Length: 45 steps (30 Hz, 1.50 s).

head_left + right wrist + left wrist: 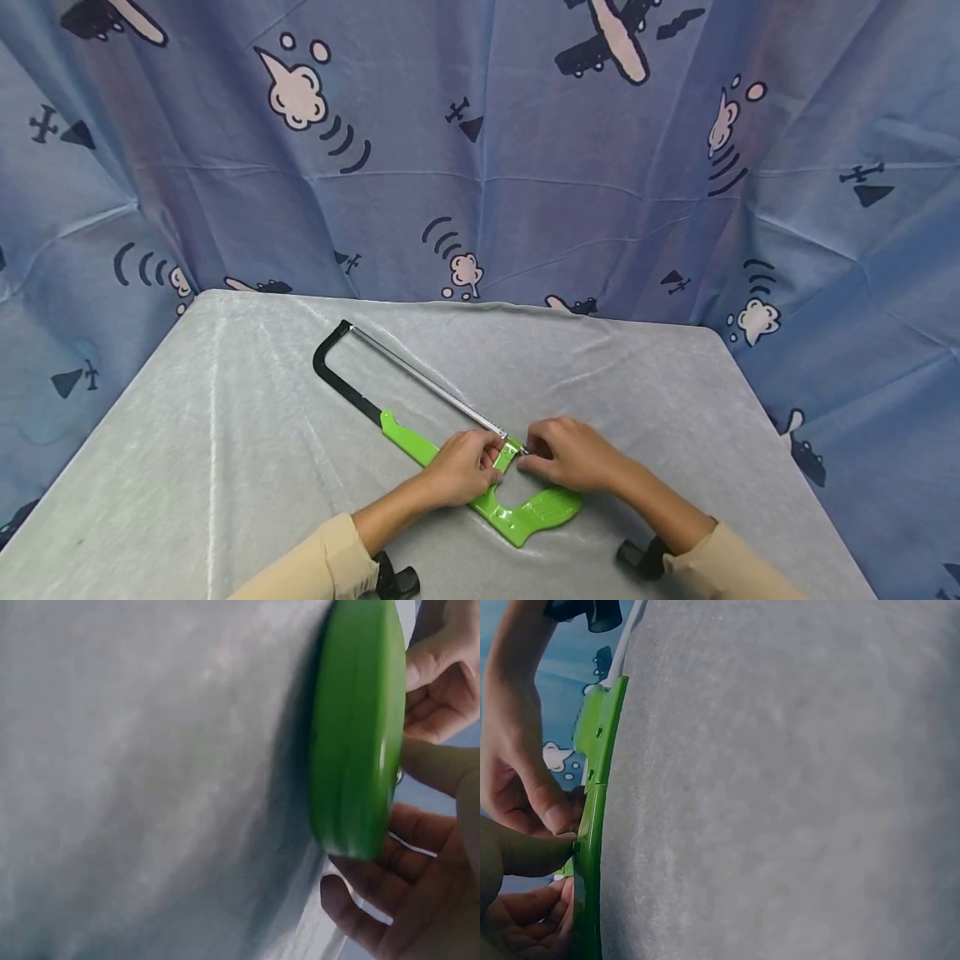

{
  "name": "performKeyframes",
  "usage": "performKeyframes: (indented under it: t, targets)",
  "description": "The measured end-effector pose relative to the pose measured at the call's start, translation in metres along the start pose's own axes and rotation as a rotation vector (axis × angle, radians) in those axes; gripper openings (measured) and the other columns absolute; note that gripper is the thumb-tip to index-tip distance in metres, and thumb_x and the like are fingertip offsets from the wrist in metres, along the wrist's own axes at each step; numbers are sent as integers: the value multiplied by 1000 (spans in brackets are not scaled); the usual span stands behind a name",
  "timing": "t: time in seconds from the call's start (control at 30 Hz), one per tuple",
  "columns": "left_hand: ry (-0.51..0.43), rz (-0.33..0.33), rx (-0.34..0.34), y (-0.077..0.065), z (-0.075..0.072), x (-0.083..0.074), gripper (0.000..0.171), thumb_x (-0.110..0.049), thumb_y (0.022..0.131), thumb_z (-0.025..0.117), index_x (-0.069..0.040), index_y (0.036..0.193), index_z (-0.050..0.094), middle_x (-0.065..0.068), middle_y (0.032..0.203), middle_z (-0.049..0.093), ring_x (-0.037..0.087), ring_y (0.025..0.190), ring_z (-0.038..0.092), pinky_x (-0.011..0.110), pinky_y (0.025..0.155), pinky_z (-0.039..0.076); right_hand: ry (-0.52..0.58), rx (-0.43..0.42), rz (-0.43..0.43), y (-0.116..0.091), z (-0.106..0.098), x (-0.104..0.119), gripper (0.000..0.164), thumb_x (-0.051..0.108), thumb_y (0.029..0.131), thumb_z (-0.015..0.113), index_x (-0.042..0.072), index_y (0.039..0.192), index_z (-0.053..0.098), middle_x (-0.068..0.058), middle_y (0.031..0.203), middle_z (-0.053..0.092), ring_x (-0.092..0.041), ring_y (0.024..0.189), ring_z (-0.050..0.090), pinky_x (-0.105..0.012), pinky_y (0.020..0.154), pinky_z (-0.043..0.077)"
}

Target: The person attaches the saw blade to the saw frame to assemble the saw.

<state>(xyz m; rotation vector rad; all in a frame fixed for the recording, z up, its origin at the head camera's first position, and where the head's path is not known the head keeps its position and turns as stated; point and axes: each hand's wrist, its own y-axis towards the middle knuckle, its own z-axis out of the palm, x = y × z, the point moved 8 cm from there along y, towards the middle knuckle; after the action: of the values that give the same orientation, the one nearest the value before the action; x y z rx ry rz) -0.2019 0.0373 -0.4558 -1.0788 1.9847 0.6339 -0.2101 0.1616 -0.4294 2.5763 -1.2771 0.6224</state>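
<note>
A hacksaw (551, 507) with a bright green handle lies flat on the grey cloth, its black front frame (341, 387) pointing to the far left. The silver blade (427, 382) runs along its far side. My left hand (459, 468) grips the green bar near the blade's handle end with thumb and fingers. At that same corner my right hand (573, 454) pinches the small metal tightening nut (524, 451), mostly covered by the fingers. In the right wrist view the green handle (356, 735) stands beside the right hand's fingers (367, 881).
The table (255, 467) is covered with grey velvety cloth. Behind it hangs a blue curtain (525, 225) with plane prints. Black wrist mounts (397, 579) sit below both forearms.
</note>
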Motion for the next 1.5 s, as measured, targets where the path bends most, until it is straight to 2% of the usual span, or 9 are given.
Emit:
performKeyframes:
  t: [0.27, 0.47, 0.7, 0.97, 1.07, 1.2, 1.33, 1.43, 1.5]
  targets:
    - [-14, 3, -2, -1, 0, 0, 22, 2, 79, 78, -1, 97, 65, -6, 74, 54, 0, 66, 48, 19, 62, 45, 252, 104, -30, 1, 4, -5, 17, 19, 96, 66, 13, 80, 69, 12, 64, 56, -1, 57, 47, -22, 52, 40]
    - [-16, -1, -4, 0, 0, 0, 23, 2, 79, 78, -1, 97, 65, -6, 74, 54, 0, 66, 49, 19, 63, 45, 395, 155, -6, 3, 5, -10, 20, 12, 98, 60, 6, 83, 69, 7, 65, 53, -2, 57, 46, -21, 54, 40]
    - [-23, 0, -6, 0, 0, 1, 22, 2, 78, 78, -2, 96, 65, -6, 73, 54, 0, 65, 49, 19, 62, 45, 469, 193, 12, 4, 7, -11, 24, 6, 100, 52, -1, 82, 67, -6, 71, 61, -6, 61, 48, -20, 57, 40]
    - [-22, 3, -6, -2, -2, -1, 22, 3, 78, 78, -2, 96, 65, -6, 73, 54, -1, 66, 49, 19, 62, 45, 508, 210, 45, 6, 15, -15, 25, 4, 101, 48, -3, 84, 65, -5, 72, 59, -7, 62, 46, -19, 57, 38]
    - [-26, 15, -7, -2, -2, -2, 22, 4, 78, 78, -1, 95, 64, -5, 73, 54, 0, 66, 48, 19, 62, 44, 511, 192, 71, 5, 15, -17, 24, 5, 101, 50, -2, 83, 65, -3, 70, 57, -7, 60, 46, -20, 55, 38]
    - [-24, 23, -5, -2, -1, -3, 21, 4, 77, 77, 0, 93, 64, -4, 72, 54, 1, 65, 48, 19, 61, 43, 414, 104, 65, 4, 9, -14, 15, 12, 94, 64, 3, 83, 65, 2, 67, 55, -4, 57, 47, -22, 52, 40]
    - [-15, 9, 0, -1, -1, -1, 21, 4, 78, 77, -1, 93, 63, -5, 73, 53, 1, 66, 48, 19, 62, 44, 112, -36, 43, 3, -2, -4, 25, 30, 80, 83, 13, 82, 63, 10, 65, 51, -2, 56, 45, -23, 51, 39]
    - [-15, 6, -3, -1, -1, -1, 21, 3, 78, 77, -1, 94, 64, -5, 73, 53, 1, 66, 48, 19, 62, 44, -130, -133, 31, 1, -8, 6, 35, 39, 70, 88, 18, 79, 61, 12, 66, 49, -2, 58, 42, -25, 52, 37]
    - [-18, 10, -7, -1, -1, -1, 21, 4, 78, 77, -1, 94, 64, -4, 73, 54, 1, 66, 48, 19, 62, 44, -231, -175, 20, 1, -10, 12, 38, 40, 67, 89, 19, 76, 59, 13, 65, 47, -3, 57, 41, -25, 52, 35]
